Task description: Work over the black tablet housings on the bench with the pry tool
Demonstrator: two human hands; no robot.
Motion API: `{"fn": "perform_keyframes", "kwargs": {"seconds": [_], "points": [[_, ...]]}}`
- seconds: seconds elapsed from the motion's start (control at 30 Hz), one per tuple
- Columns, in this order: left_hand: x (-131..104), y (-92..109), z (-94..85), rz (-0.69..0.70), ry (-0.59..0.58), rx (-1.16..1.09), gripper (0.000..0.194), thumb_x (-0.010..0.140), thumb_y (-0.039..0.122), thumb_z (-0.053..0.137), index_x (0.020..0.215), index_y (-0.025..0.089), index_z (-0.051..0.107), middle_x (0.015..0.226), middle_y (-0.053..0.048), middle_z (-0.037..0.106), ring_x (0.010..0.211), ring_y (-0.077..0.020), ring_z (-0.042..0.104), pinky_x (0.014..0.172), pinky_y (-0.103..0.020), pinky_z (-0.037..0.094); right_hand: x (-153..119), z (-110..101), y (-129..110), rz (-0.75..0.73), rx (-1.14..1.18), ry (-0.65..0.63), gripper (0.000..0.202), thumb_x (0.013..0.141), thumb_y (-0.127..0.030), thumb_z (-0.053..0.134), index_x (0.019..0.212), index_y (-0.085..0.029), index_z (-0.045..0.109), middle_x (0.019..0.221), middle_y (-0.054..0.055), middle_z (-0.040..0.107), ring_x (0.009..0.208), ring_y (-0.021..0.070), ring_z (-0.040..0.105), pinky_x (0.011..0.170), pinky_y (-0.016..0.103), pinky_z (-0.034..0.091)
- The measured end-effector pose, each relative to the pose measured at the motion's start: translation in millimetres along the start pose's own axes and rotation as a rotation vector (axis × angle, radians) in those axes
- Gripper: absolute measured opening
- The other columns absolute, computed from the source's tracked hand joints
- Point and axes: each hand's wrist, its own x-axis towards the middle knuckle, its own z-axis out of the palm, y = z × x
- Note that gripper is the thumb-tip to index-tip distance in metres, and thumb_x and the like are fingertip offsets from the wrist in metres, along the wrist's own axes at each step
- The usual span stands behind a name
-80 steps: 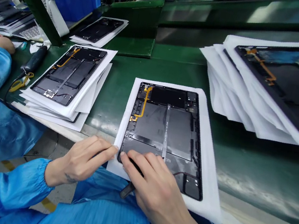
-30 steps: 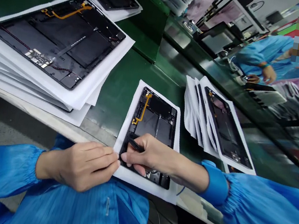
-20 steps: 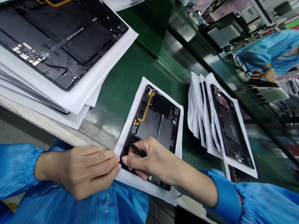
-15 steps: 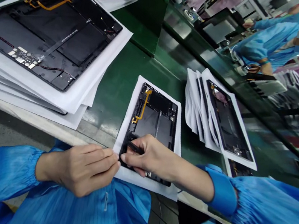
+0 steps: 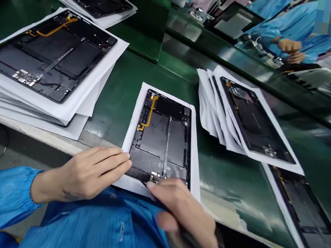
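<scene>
The right hand [image 5: 186, 216] grips a dark pen-like tool [image 5: 195, 246], blurred, its thin end at the near edge of the open tablet housing [image 5: 156, 139], beside the small circuit board [image 5: 155, 177]. The left hand [image 5: 87, 174] lays its fingertips at the housing's left edge; whether they pinch anything I cannot tell (the thumb is hidden). The housing, with its orange flex cable [image 5: 150, 115], lies on a white sheet [image 5: 195, 163] upon the green workbench [image 5: 115, 98]. Left of the housing stands one paper-interleaved stack [image 5: 84, 104]; right of it, another [image 5: 217, 120].
</scene>
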Motion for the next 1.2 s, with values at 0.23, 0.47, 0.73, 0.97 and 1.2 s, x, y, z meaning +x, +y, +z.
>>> {"fn": "perform_keyframes", "kwargs": {"seconds": [0.23,0.47,0.73,0.97,1.2], "points": [[9,1,2.1,0.064,-0.024,0.027,0.025,0.095,0.007,0.052,0.115,0.003,0.067,0.119,-0.018,0.073,0.110,-0.0273,0.070,0.087,-0.036,0.060,-29,24,11,-0.073,-0.134,0.081,0.037,0.088,0.000,0.064,0.123,-0.011,0.066,0.092,0.008,0.071,0.087,0.0207,0.065,0.079,0.039,0.056],[7,3,0.6,0.042,-0.018,0.010,0.029,0.094,0.006,0.053,0.119,0.000,0.066,0.120,-0.020,0.072,0.110,-0.0290,0.071,0.084,-0.037,0.061,-38,30,18,-0.096,-0.193,0.100,0.037,0.091,-0.004,0.061,0.126,-0.011,0.065,0.091,0.009,0.073,0.087,0.0217,0.066,0.077,0.039,0.056],[11,8,-1.1,0.022,-0.015,0.035,0.026,0.094,0.007,0.053,0.115,0.002,0.068,0.119,-0.018,0.072,0.108,-0.0277,0.071,0.087,-0.037,0.062,-46,25,13,-0.056,-0.317,0.182,0.046,0.083,0.008,0.064,0.124,-0.012,0.066,0.088,0.010,0.071,0.083,0.0220,0.064,0.072,0.039,0.056],[10,17,4.0,0.002,-0.044,0.093,0.030,0.092,0.006,0.060,0.120,0.006,0.068,0.118,-0.021,0.069,0.109,-0.0332,0.069,0.083,-0.042,0.061,-24,9,8,0.086,0.043,0.195,0.035,0.089,-0.003,0.065,0.119,-0.020,0.069,0.094,0.005,0.072,0.089,0.0211,0.067,0.078,0.037,0.056],[13,28,7.5,-0.060,-0.042,0.162,0.031,0.094,0.012,0.060,0.125,0.010,0.066,0.116,-0.020,0.068,0.106,-0.0325,0.068,0.085,-0.044,0.060,19,22,17,0.289,0.271,0.082,0.015,0.098,-0.014,0.059,0.095,-0.022,0.072,0.087,0.002,0.072,0.083,0.0163,0.066,0.073,0.030,0.054]]}}
